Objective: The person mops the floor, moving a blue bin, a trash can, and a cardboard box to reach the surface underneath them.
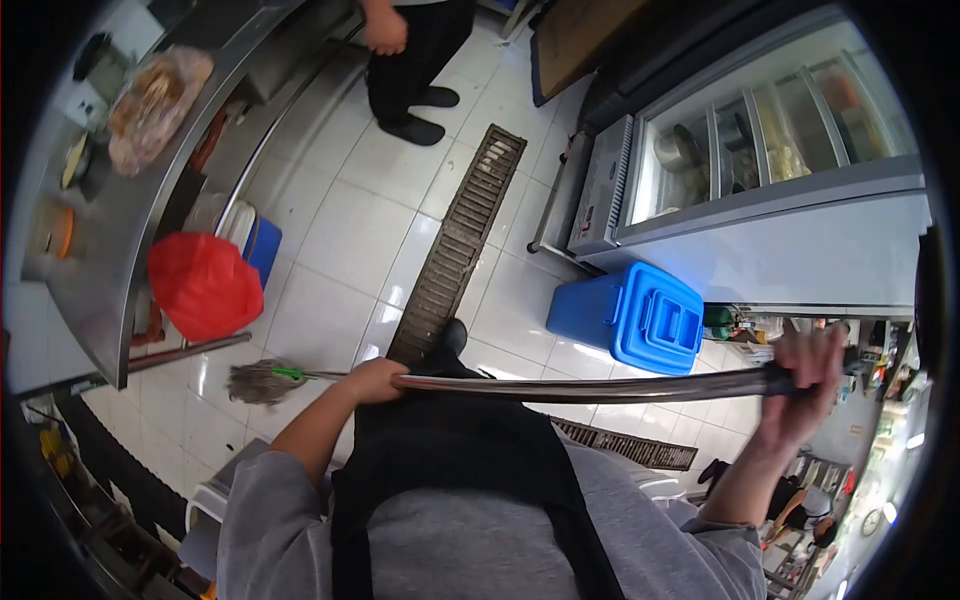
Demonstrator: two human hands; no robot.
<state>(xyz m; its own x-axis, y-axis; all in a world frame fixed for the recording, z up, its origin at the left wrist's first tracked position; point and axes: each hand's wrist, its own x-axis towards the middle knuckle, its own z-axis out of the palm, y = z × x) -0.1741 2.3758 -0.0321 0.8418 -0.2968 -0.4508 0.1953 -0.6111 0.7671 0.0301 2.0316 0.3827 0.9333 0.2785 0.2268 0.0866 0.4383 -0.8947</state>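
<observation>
A mop with a long metal pole (580, 388) lies across my front in the head view. My left hand (375, 381) is wrapped round the lower part of the pole. Its grey string head (262, 383), joined by a green piece, rests on the white tiles at the left. Up at the right, my right hand (808, 372) grips the dark handle end, its fingers slightly blurred. Both hands are closed on the mop.
A blue lidded bin (655, 318) stands before a glass-door fridge (760, 140). A drain grate (462, 230) crosses the floor. Another person (415, 60) stands ahead, one more at the far right. A steel counter (150, 215) and red bag (205, 287) are at the left.
</observation>
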